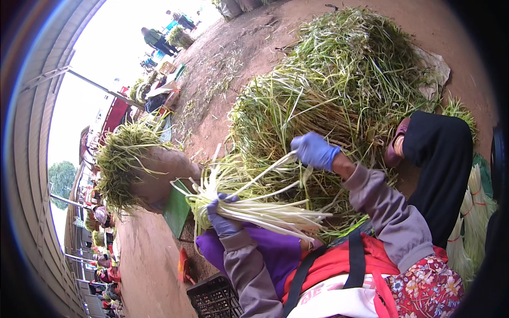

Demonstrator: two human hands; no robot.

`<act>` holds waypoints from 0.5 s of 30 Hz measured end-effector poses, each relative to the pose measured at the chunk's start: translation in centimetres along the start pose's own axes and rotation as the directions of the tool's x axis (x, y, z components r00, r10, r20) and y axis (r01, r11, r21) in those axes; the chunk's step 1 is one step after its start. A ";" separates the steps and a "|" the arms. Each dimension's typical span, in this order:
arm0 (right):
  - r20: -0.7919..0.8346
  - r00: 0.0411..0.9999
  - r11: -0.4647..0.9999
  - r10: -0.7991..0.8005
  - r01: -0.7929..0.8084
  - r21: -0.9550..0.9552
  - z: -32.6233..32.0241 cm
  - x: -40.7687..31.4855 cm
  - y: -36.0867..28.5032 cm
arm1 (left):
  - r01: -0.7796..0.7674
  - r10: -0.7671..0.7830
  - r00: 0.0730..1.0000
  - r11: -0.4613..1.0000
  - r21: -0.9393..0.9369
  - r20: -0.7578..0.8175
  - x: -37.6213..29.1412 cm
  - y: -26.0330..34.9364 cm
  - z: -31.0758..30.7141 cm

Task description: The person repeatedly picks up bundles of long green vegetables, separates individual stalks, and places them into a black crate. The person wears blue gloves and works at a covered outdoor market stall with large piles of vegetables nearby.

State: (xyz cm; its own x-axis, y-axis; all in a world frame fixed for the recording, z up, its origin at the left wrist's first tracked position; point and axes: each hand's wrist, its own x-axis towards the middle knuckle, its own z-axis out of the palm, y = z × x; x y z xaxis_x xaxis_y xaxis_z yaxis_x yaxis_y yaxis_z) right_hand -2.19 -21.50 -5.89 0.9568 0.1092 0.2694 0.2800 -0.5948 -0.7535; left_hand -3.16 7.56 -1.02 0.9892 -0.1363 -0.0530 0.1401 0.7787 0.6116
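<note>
My left hand [224, 216], in a blue-violet glove, grips a bunch of pale, long vegetable stalks [278, 214] that look like blanched chives. The bunch lies sideways above a purple-covered knee [254, 250], its yellow-green tips to the left. My right hand [316, 151], gloved alike, is closed up and to the right of the bunch. Its fingers pinch the end of a pale stalk [272, 169] that runs out from the bunch. Behind both hands rises a large heap of green leafy stalks [330, 99], with brownish stems in its middle.
At left stand a sack-wrapped bundle of greens [127, 167] and a green board [177, 208]. A black plastic crate [214, 296] and an orange-red object [185, 266] are low left. Red-banded pale bundles [473, 214] lie right. People [157, 39] are farther off.
</note>
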 end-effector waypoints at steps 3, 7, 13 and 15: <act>-0.273 0.897 0.905 0.347 -0.244 0.348 -4.4 0.0 5.6 | -0.132 0.130 0.991 0.989 0.069 0.034 -0.1 2.4 -1.3; -0.359 0.542 0.465 0.760 -0.069 0.882 -8.3 -3.6 10.4 | -0.097 0.097 0.989 0.995 -0.005 0.114 -0.7 4.9 -2.1; -0.412 0.895 0.976 0.170 -0.211 -0.057 -1.8 -2.3 10.1 | -0.408 0.389 0.910 0.900 0.153 0.143 -1.8 6.4 -2.6; -0.050 0.999 0.855 -0.020 -0.009 -0.518 4.3 -1.9 7.8 | -0.356 0.334 0.886 0.934 0.011 0.321 -1.5 6.7 -2.7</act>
State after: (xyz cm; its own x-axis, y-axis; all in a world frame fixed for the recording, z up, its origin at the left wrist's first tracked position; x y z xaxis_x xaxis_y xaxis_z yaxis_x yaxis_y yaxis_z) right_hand -1.45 -22.97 -14.86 0.9460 0.0815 0.3136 0.1908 -0.9224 -0.3359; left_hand -3.58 14.60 1.00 0.9099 -0.0571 0.4108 -0.2220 0.7695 0.5989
